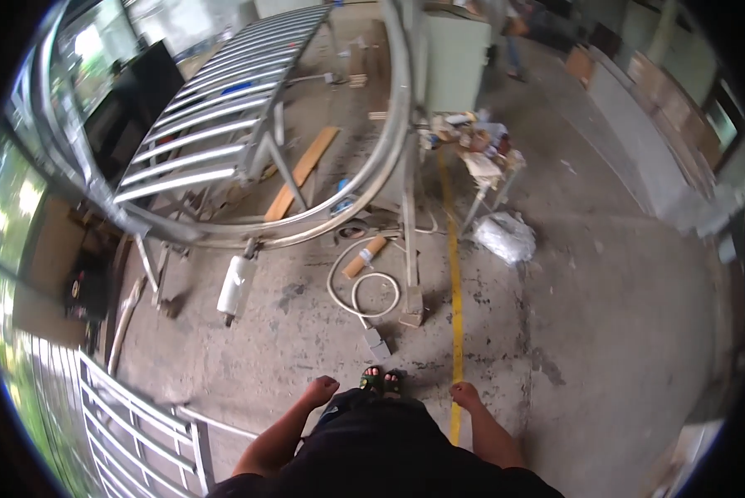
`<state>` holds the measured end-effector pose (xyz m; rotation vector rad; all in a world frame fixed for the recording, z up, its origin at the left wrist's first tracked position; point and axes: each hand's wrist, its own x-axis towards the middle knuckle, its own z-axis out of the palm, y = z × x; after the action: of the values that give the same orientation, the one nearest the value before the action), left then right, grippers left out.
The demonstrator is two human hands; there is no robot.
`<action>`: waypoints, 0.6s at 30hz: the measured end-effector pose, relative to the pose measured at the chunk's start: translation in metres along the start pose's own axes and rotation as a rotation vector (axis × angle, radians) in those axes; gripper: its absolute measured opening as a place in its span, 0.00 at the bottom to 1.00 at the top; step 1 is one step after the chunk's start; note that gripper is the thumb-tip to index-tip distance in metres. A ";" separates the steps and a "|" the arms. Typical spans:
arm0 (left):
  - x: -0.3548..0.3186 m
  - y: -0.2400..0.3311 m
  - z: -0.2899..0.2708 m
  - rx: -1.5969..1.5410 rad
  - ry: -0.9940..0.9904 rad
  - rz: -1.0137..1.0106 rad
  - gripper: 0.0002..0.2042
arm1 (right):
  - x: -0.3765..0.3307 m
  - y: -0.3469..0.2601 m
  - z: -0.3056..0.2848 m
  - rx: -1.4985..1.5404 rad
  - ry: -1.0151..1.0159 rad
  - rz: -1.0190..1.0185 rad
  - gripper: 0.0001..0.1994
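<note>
I am standing on a stained concrete floor [571, 349], looking down over my dark shirt [389, 452]. My left hand [322, 388] is hanging in front of me, to the left of my feet; its fingers are curling inward, though whether they are pressing fully together I cannot tell. My right hand [465, 395] is hanging on the other side, showing against the yellow floor line [456, 307], and its fingers are folding in too — how tightly, I cannot tell.

The grey box [376, 343] is lying on the floor just beyond my sandals [371, 379], apart from both hands and a little nearer the left. A pale cable [398, 295] is running from it and looping round on the concrete. Beside the loops a brown roll [364, 256] is lying aslant, and just to their right an upright post [410, 257] is standing.

Farther off, a large metal ring [281, 235] is arching around the near end of a roller conveyor [194, 158], with a white roll [236, 284] sticking out below its rim. An orange-brown plank [303, 174] is lying beside the conveyor. To the right, a small cluttered table [482, 170] is standing near a crumpled clear plastic bundle [505, 237]. A pale metal rack [131, 396] is filling the lower left — and a person [515, 41] is showing in the distance.
</note>
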<state>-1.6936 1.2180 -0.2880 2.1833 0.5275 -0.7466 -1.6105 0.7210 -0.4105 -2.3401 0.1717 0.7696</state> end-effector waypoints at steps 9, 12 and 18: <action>-0.035 0.360 -0.135 -0.822 -0.110 0.776 0.11 | -0.075 -0.037 -0.040 0.203 0.160 0.084 0.19; -0.125 0.469 -0.174 -0.860 -0.286 1.340 0.12 | -0.088 -0.010 -0.034 0.246 0.150 0.188 0.18; -0.192 0.613 -0.135 -0.641 -1.486 1.886 0.30 | -0.079 0.063 -0.052 0.075 0.149 0.251 0.14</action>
<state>-1.4393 0.9102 0.2327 0.3767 -1.5619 -0.5797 -1.6696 0.6336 -0.3688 -2.3304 0.5582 0.6931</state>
